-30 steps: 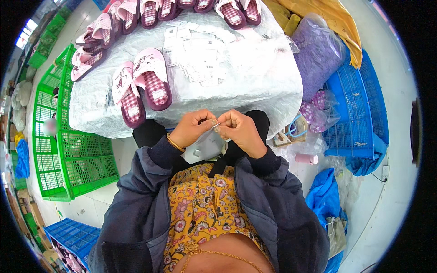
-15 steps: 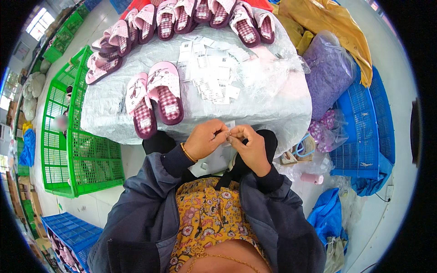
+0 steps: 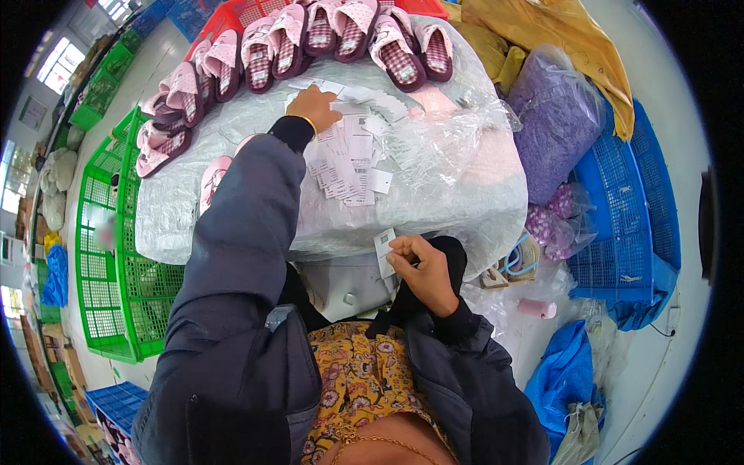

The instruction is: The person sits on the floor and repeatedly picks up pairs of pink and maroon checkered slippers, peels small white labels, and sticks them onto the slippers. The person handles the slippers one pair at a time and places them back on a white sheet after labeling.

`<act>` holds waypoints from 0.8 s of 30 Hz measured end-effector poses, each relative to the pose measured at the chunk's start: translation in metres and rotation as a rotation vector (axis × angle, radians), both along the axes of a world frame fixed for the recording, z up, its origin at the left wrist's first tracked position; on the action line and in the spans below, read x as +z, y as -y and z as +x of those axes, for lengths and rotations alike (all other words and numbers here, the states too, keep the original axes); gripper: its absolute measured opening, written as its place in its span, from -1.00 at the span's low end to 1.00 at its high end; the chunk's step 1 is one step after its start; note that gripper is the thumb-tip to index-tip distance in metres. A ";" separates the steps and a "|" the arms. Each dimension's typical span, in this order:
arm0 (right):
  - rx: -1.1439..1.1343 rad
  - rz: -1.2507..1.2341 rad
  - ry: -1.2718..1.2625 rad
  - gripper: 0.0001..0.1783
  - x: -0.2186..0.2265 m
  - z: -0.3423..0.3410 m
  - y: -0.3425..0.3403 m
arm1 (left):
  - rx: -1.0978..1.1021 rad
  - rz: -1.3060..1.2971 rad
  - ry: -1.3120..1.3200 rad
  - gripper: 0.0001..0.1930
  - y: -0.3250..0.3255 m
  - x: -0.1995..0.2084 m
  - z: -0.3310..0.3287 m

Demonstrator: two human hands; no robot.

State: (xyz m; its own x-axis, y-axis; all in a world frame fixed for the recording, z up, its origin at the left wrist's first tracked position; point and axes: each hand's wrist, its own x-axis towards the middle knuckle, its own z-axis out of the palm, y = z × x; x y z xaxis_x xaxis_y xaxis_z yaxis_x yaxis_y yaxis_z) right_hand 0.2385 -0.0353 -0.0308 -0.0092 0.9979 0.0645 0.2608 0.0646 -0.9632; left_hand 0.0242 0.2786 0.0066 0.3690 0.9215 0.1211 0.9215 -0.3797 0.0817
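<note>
My left hand [image 3: 313, 107] is stretched out over the wrapped work surface [image 3: 465, 186], at the far edge of the loose white paper tags [image 3: 345, 167]. Its fingertips look apart, and nothing shows between them. Close to my lap, my right hand [image 3: 425, 270] pinches a small white tag [image 3: 384, 246] with a printed square on it. My left sleeve covers most of the front pair of slippers; a pink slipper [image 3: 214, 180] shows beside it. Several pink slippers [image 3: 287, 39] with checked insoles and dark soles stand in an arc along the far and left edges.
A green crate [image 3: 128, 287] stands at the left, and a red crate [image 3: 256, 9] is behind the slippers. To the right are a bag of purple material [image 3: 554, 116], blue crates [image 3: 612, 267] and a small box [image 3: 523, 260]. A pink roll [image 3: 536, 308] lies on the floor.
My hands were together before my lap and are now apart. The left has reached forward to the tags, its arm now covering the front slippers. The right keeps a tag near my lap.
</note>
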 end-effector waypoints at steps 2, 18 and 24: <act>-0.013 -0.019 -0.026 -0.77 -0.004 0.004 0.001 | 0.022 -0.093 -0.069 -0.54 -0.020 -0.010 0.002; -0.007 0.043 -0.071 -0.86 0.016 0.009 -0.004 | -0.535 -0.010 0.127 -0.55 0.064 0.068 -0.048; -0.042 0.431 0.037 -0.86 0.046 -0.010 -0.036 | -0.780 -0.195 0.308 -0.52 0.168 0.082 -0.027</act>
